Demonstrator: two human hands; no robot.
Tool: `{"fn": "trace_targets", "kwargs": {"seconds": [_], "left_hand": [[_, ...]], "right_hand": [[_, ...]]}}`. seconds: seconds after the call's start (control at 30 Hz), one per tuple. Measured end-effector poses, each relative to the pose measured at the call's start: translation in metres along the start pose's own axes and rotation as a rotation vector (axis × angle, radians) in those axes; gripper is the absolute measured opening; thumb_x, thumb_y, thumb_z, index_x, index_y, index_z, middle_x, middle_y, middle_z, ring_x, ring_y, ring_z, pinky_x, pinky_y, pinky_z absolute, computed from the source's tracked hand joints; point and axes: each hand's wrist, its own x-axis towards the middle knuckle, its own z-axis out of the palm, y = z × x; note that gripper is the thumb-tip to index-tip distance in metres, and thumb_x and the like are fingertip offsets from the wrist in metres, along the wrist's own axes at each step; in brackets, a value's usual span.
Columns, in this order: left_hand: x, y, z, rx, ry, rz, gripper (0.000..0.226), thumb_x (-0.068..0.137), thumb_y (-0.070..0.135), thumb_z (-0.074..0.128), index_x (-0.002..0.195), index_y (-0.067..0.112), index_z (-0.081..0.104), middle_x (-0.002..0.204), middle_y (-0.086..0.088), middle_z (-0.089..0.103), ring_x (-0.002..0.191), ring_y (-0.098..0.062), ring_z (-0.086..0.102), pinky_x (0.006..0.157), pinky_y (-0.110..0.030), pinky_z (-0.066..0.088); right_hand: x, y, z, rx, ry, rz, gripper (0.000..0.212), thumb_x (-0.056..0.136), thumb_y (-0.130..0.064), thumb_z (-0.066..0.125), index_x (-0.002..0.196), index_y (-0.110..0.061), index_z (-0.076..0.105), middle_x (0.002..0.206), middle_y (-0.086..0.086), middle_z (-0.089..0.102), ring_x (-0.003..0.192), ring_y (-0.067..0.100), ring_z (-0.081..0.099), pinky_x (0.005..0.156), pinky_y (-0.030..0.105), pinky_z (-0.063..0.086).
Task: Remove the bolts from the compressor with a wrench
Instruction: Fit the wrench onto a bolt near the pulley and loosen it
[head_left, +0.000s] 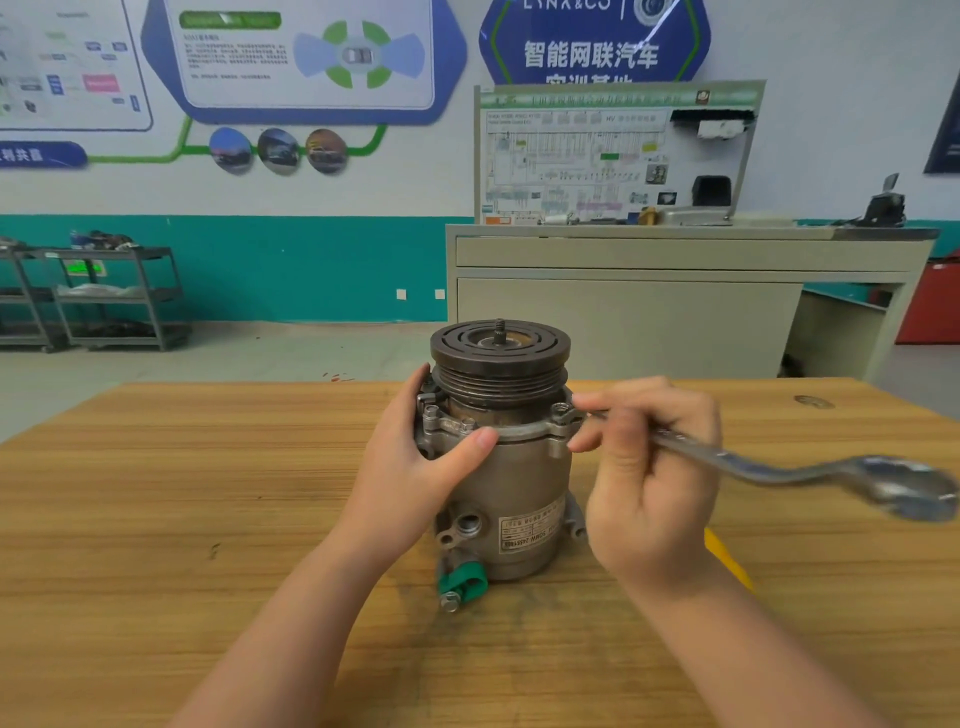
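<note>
A grey metal compressor (514, 488) stands upright on the wooden table (156, 493), its dark ribbed pulley on top. A bolt (430, 413) sits on the flange at the left and another bolt (559, 411) at the right. My left hand (415, 467) grips the compressor's left side, thumb across the front below the flange. My right hand (649, 478) holds a silver wrench (779, 462) by its shaft. The near end of the wrench reaches toward the right bolt, hidden behind my fingers. The wrench's far ring end sticks out to the right, blurred.
A yellow object (727, 561) lies on the table behind my right wrist. A beige cabinet (649, 301) with a wiring display board stands beyond the table. Metal shelf carts (114, 296) stand at the far left wall.
</note>
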Motion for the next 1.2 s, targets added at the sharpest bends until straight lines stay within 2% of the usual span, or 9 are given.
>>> {"fn": "trace_targets", "kwargs": {"seconds": [0.07, 0.13, 0.23, 0.3, 0.53, 0.77, 0.97, 1.07, 1.2], "left_hand": [[0.000, 0.001, 0.000, -0.004, -0.001, -0.005, 0.062, 0.064, 0.064, 0.067, 0.119, 0.060, 0.039, 0.111, 0.052, 0.051, 0.110, 0.023, 0.049, 0.080, 0.002, 0.039], [0.000, 0.001, 0.000, -0.005, -0.005, -0.009, 0.064, 0.063, 0.064, 0.067, 0.120, 0.060, 0.037, 0.112, 0.051, 0.051, 0.110, 0.022, 0.049, 0.080, 0.002, 0.040], [0.000, 0.000, 0.000, -0.009, -0.003, -0.012, 0.066, 0.062, 0.065, 0.068, 0.121, 0.059, 0.039, 0.114, 0.048, 0.053, 0.111, 0.020, 0.050, 0.081, 0.000, 0.041], [0.000, 0.000, 0.000, -0.005, -0.004, -0.015, 0.066, 0.062, 0.066, 0.067, 0.121, 0.059, 0.039, 0.114, 0.047, 0.053, 0.112, 0.020, 0.050, 0.082, 0.000, 0.042], [0.000, -0.003, 0.000, -0.003, -0.008, -0.025, 0.066, 0.068, 0.056, 0.072, 0.124, 0.058, 0.037, 0.119, 0.039, 0.054, 0.112, 0.020, 0.049, 0.083, -0.001, 0.042], [0.000, -0.003, 0.000, -0.001, -0.012, -0.015, 0.069, 0.067, 0.060, 0.071, 0.126, 0.058, 0.036, 0.118, 0.043, 0.054, 0.114, 0.019, 0.049, 0.085, -0.003, 0.043], [0.000, -0.001, 0.001, -0.029, -0.003, 0.027, 0.065, 0.065, 0.058, 0.070, 0.124, 0.051, 0.043, 0.117, 0.037, 0.059, 0.112, 0.013, 0.055, 0.084, -0.002, 0.042], [0.000, -0.001, 0.001, -0.036, -0.002, 0.014, 0.066, 0.063, 0.060, 0.070, 0.123, 0.053, 0.042, 0.115, 0.042, 0.057, 0.111, 0.016, 0.053, 0.082, -0.001, 0.042], [0.000, -0.002, 0.000, -0.044, -0.011, 0.006, 0.066, 0.064, 0.060, 0.069, 0.123, 0.056, 0.040, 0.115, 0.046, 0.055, 0.112, 0.018, 0.051, 0.082, -0.001, 0.041]], "right_hand": [[0.002, -0.001, 0.002, 0.153, 0.191, 0.173, 0.018, 0.106, -0.032, 0.032, 0.098, -0.038, 0.047, 0.080, 0.004, 0.061, 0.051, 0.017, 0.056, 0.054, 0.025, 0.046], [0.009, 0.003, -0.003, 0.321, 0.351, 0.492, 0.020, 0.106, -0.027, 0.029, 0.093, -0.029, 0.044, 0.072, 0.002, 0.065, 0.045, 0.019, 0.055, 0.048, 0.025, 0.046], [0.024, 0.017, -0.019, 0.681, 0.375, 1.003, 0.027, 0.106, -0.027, 0.031, 0.088, -0.015, 0.046, 0.067, 0.009, 0.067, 0.046, 0.018, 0.058, 0.046, 0.022, 0.048], [0.030, 0.022, -0.024, 0.774, 0.351, 1.114, 0.031, 0.105, -0.031, 0.034, 0.084, -0.013, 0.049, 0.069, 0.011, 0.068, 0.049, 0.016, 0.061, 0.048, 0.022, 0.051], [0.031, 0.011, -0.020, 0.484, 0.409, 0.799, 0.024, 0.101, -0.033, 0.041, 0.087, -0.015, 0.046, 0.070, 0.007, 0.070, 0.053, 0.017, 0.064, 0.054, 0.025, 0.054], [0.020, -0.002, -0.016, 0.120, 0.109, 0.322, 0.019, 0.101, -0.040, 0.046, 0.087, -0.030, 0.053, 0.076, 0.002, 0.068, 0.053, 0.015, 0.065, 0.054, 0.030, 0.052], [0.003, -0.002, -0.011, -0.188, -0.242, -0.216, 0.028, 0.100, -0.033, 0.052, 0.089, -0.008, 0.058, 0.082, 0.015, 0.066, 0.077, 0.015, 0.060, 0.071, 0.020, 0.050], [0.001, -0.005, -0.007, -0.046, -0.086, -0.005, 0.022, 0.105, -0.036, 0.037, 0.095, -0.023, 0.052, 0.083, 0.004, 0.064, 0.067, 0.014, 0.059, 0.065, 0.023, 0.049], [0.016, -0.001, -0.010, 0.373, 0.394, 0.667, 0.017, 0.106, -0.022, 0.029, 0.094, -0.019, 0.041, 0.067, 0.004, 0.067, 0.043, 0.018, 0.053, 0.047, 0.023, 0.045]]}}
